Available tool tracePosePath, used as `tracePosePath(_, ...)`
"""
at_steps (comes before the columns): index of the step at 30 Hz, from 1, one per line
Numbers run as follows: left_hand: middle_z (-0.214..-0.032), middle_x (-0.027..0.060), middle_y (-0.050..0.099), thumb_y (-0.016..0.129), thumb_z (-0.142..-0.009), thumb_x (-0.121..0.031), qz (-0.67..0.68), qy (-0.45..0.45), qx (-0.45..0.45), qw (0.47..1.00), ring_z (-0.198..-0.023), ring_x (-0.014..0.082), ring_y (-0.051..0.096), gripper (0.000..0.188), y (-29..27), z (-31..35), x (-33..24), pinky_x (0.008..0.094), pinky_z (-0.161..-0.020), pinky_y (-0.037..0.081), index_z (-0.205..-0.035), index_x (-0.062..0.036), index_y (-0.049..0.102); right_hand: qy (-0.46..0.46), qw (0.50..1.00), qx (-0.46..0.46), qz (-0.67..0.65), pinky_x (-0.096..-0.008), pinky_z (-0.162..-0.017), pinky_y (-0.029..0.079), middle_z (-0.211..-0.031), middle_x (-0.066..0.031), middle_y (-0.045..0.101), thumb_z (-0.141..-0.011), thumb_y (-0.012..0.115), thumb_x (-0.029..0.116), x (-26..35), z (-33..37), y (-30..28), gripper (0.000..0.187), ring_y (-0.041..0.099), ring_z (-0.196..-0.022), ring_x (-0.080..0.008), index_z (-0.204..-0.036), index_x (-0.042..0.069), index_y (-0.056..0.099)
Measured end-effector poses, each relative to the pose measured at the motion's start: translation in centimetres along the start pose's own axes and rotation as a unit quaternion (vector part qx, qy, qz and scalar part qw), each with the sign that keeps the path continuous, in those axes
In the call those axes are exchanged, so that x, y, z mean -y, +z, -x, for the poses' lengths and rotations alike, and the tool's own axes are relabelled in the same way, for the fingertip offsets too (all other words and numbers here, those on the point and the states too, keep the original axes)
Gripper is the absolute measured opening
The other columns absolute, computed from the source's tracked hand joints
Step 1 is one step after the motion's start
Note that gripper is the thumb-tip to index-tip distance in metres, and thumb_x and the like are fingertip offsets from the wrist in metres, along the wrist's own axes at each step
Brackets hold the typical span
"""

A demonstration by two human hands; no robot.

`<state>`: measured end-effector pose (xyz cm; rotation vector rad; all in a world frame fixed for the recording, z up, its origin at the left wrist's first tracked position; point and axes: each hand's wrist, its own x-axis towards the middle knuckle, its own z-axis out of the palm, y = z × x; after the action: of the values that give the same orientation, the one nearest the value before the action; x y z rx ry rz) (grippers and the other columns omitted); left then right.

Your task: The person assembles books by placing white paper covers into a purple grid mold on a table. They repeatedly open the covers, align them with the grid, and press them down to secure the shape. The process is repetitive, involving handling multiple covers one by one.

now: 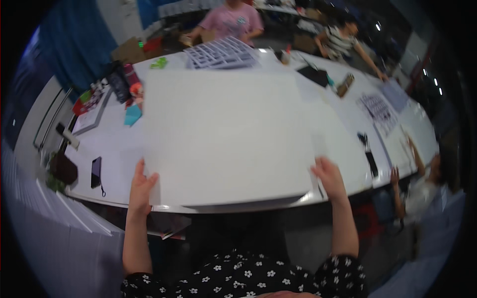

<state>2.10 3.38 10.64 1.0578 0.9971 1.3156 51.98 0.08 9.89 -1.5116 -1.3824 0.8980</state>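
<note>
A large white sheet, or a stack of such sheets (pixel 226 134), lies flat in front of me, its near edge along the table's front edge. Beside its lower left side is my left hand (pixel 142 188), forefinger pointing forward and thumb apart, the thumb tip at the sheet's edge. At the opposite side, my right hand (pixel 329 176) is slightly blurred, its thumb toward the right edge and its fingers apart. Neither hand visibly clasps the sheet. How many sheets lie there I cannot tell.
A phone (pixel 96 172) lies left on the white table (pixel 343 144). Scissors (pixel 365 141) and a dark strip lie right. Cut-out sheets (pixel 221 53) are at the far side by a person in pink (pixel 233 22). Two other people work at right. Paper stacks (pixel 69 223) stand lower left.
</note>
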Motion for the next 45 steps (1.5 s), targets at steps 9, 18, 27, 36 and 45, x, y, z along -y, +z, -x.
tracePosePath(9,-0.136,0.0176,0.053,0.050,-0.093,-0.001,-0.078,0.008,-0.010,0.997,-0.121,0.0273,0.057,0.059,2.9,-3.8,1.2,0.0382,-0.103,0.047,-0.149,-0.0030,0.030,-0.050,0.998,-0.010,0.041,-0.0363,-0.102,0.043,-0.130,-0.0143,0.061,-0.084,0.074,0.019,-3.6,-1.5,-1.7,0.044,0.056,-0.121,-0.0241,-0.124,0.001,0.065)
tracePosePath(18,-0.136,0.0163,0.053,0.051,-0.095,0.000,-0.075,-0.022,0.007,0.997,-0.121,0.0245,0.057,0.057,3.5,-3.0,2.6,0.0366,-0.101,0.048,-0.149,-0.0036,0.031,0.009,0.998,0.017,0.051,-0.0367,-0.111,0.037,-0.144,-0.0152,0.051,-0.079,0.077,0.015,-5.5,1.0,-1.5,0.053,0.047,-0.134,-0.0276,-0.128,0.002,0.064)
tracePosePath(27,-0.134,0.0152,0.055,0.051,-0.096,0.000,-0.078,-0.027,0.019,0.996,-0.118,0.0225,0.059,0.056,3.4,-3.4,2.9,0.0351,-0.099,0.050,-0.149,-0.0034,0.032,0.010,0.999,0.019,0.029,-0.0375,-0.110,0.037,-0.144,-0.0154,0.051,-0.079,0.076,0.018,-7.1,1.2,-1.5,0.052,0.046,-0.135,-0.0280,-0.128,0.003,0.064)
tracePosePath(36,-0.136,0.0154,0.054,0.051,-0.096,0.000,-0.083,-0.026,0.020,0.996,-0.118,0.0229,0.059,0.057,3.5,-3.8,2.9,0.0349,-0.100,0.049,-0.149,-0.0033,0.032,0.016,0.999,0.017,0.044,-0.0378,-0.110,0.038,-0.144,-0.0165,0.050,-0.080,0.075,0.017,-7.1,1.3,-1.4,0.052,0.045,-0.135,-0.0290,-0.129,0.004,0.063)
tracePosePath(45,-0.139,0.0173,0.052,0.049,-0.096,0.001,-0.126,-0.028,0.026,0.991,-0.121,0.0241,0.057,0.058,3.9,-4.2,2.9,0.0355,-0.101,0.048,-0.151,-0.0031,0.029,-0.075,0.972,-0.010,0.223,-0.0430,-0.107,0.039,-0.139,-0.0161,0.055,-0.083,0.074,0.030,-8.6,1.5,-1.4,0.055,0.049,-0.128,-0.0356,-0.131,0.006,0.061)
